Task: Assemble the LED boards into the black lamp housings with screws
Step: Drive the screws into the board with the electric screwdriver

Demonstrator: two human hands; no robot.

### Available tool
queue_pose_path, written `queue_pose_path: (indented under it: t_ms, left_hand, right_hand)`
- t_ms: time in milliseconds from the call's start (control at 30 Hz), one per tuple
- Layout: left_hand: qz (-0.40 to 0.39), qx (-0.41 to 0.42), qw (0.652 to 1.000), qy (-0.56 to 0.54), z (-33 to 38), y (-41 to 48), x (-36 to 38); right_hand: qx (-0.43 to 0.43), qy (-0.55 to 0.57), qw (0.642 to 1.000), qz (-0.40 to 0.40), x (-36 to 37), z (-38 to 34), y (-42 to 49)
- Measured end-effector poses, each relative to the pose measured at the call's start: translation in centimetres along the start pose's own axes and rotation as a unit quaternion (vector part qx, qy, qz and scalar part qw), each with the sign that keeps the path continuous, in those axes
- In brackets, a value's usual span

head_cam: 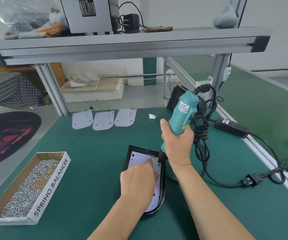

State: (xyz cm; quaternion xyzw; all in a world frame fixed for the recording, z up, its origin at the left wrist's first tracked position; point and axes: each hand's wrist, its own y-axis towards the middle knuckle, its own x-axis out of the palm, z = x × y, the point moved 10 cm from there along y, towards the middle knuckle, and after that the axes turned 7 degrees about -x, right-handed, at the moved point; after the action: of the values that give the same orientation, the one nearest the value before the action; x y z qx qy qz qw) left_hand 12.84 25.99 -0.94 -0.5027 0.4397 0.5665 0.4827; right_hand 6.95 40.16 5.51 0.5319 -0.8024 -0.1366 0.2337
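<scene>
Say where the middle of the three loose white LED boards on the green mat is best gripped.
Pinch the middle white LED board at its rounded near end, coming from the near side. It lies flat on the green mat, so probably lift that thin edge first. The left board and right board crowd its long sides; wiring sits at its far end.

Green bench (pixel 91 153): screw box (pixel 52 186), three LED boards (pixel 103 121), lamp housing (pixel 127 159), adapter (pixel 230 127).

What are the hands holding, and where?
The right hand grips the teal screwdriver around its lower body. The left hand holds nothing; its fingers press the LED board.
</scene>
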Motion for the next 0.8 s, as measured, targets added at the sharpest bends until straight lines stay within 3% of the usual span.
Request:
queue_pose_path:
  t_ms: [200, 300, 333, 367, 433, 467, 500, 567, 800]
  left_hand:
    - [-0.050, -0.026, 0.996, -0.072, -1.0, 0.5, 0.1]
    - [-0.109, -0.052, 0.966, -0.227, -1.7, 0.4, 0.3]
    - [-0.132, -0.079, 0.931, -0.331, -2.2, 0.4, 0.3]
    - [-0.162, -0.115, 0.870, -0.451, -2.8, 0.2, 0.5]
    - [-0.208, -0.172, 0.694, -0.667, -3.2, -0.8, 0.5]
    - [-0.211, -0.183, 0.632, -0.722, -3.5, -1.1, 0.2]
    - [-0.210, -0.190, 0.597, -0.750, -3.8, -1.5, 0.0]
    - [-0.212, -0.185, 0.564, -0.777, -4.3, -2.1, -0.3]
    - [-0.235, -0.172, 0.509, -0.810, -5.3, -3.9, 0.3]
  right_hand:
    - [-0.026, 0.058, 0.998, 0.028, -1.5, -2.8, 0.6]
    - [-0.012, 0.086, 0.993, 0.084, -2.6, -3.8, 0.4]
    - [-0.003, 0.092, 0.990, 0.105, -3.0, -3.9, 0.1]
    - [0.007, 0.100, 0.987, 0.125, -3.5, -4.1, -0.1]
    - [0.024, 0.116, 0.981, 0.156, -4.3, -4.3, -0.7]
    - [0.029, 0.122, 0.978, 0.169, -4.7, -4.6, -1.0]
    - [0.032, 0.126, 0.975, 0.182, -5.1, -4.8, -1.2]
    - [0.035, 0.138, 0.969, 0.202, -5.7, -5.4, -1.7]
    - [0.050, 0.158, 0.964, 0.207, -4.9, -6.6, -4.0]
